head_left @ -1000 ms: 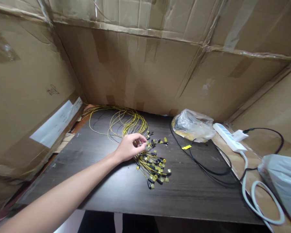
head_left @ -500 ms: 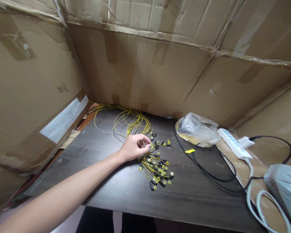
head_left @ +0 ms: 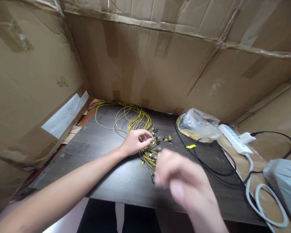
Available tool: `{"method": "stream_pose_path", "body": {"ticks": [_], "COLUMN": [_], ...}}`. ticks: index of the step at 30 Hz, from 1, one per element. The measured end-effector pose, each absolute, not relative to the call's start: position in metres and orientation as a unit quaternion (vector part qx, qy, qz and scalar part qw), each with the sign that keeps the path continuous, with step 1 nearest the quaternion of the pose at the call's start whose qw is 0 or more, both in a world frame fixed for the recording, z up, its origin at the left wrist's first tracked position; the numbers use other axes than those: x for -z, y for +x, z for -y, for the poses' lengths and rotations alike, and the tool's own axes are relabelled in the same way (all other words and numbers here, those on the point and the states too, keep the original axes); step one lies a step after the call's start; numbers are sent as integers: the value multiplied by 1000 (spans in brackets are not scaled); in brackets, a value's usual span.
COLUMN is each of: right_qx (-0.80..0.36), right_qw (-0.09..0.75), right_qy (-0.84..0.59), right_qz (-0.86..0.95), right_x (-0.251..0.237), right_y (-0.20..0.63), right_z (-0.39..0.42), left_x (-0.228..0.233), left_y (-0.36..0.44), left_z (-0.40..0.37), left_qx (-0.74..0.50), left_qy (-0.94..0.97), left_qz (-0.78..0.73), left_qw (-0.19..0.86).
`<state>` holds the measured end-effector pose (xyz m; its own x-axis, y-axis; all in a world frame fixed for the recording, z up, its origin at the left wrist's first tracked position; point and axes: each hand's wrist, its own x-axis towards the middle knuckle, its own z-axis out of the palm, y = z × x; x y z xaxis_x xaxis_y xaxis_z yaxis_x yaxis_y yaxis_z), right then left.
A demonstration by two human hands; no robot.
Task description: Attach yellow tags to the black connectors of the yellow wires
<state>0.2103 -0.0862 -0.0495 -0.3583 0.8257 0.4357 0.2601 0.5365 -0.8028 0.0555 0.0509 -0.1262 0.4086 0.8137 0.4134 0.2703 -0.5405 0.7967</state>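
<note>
Bent into a pinch, my left hand (head_left: 135, 142) rests over the bundle of thin yellow cables (head_left: 142, 119) on the dark table. Its thumb and forefinger close on what looks like one yellow cable near its tagged end; the exact grip is small in view. Around and below it fan out cable ends with black connectors (head_left: 153, 178) and small yellow tags (head_left: 142, 163). My right hand (head_left: 186, 181) is in front of these ends, nearer the camera, its fingers curled and smeared by motion. It covers part of the connectors, and whether it holds anything does not show.
A clear plastic bag (head_left: 196, 124) lies at the back right, beside a white power strip (head_left: 235, 140). Black cable (head_left: 208, 170) with a yellow tag loops across the table's right side. Taped cardboard walls (head_left: 135, 61) enclose the back and sides. A pale plastic bag (head_left: 285, 184) sits far right.
My right hand has come into view from the lower right, over the connectors. My left hand stays pinched at nearly the same spot, while the whole view has shifted slightly.
</note>
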Motion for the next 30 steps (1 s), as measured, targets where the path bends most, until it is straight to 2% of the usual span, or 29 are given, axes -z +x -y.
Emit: {"method": "stream_pose_path", "body": {"ticks": [3,6,8,13,24,30], "right_qx": [-272,-145,-111,-105,-171,-182], "right_qw": [467,467,460,442,436,402], "right_qy": [-431,-475,-484,-453,-433,-436], "right_qz": [722,732,736,767,770,785], "right_x": [57,90,110,122,125,130], "right_y": [224,237,242,243,249,247], "right_z": [24,-15,-24,-19,-20,-23], "left_x": [125,127,127,125,125,127], "left_y": [56,56,56,58,59,59], "left_z": [-52,-54,-54,-50,-48,-49], "left_qx": [-421,-423,-422,-419,-401,-410], "left_qy": [761,753,754,766,795,799], "left_qz": [-357,-367,-366,-352,-333,-324], "left_qw": [342,345,345,337,310,298]}}
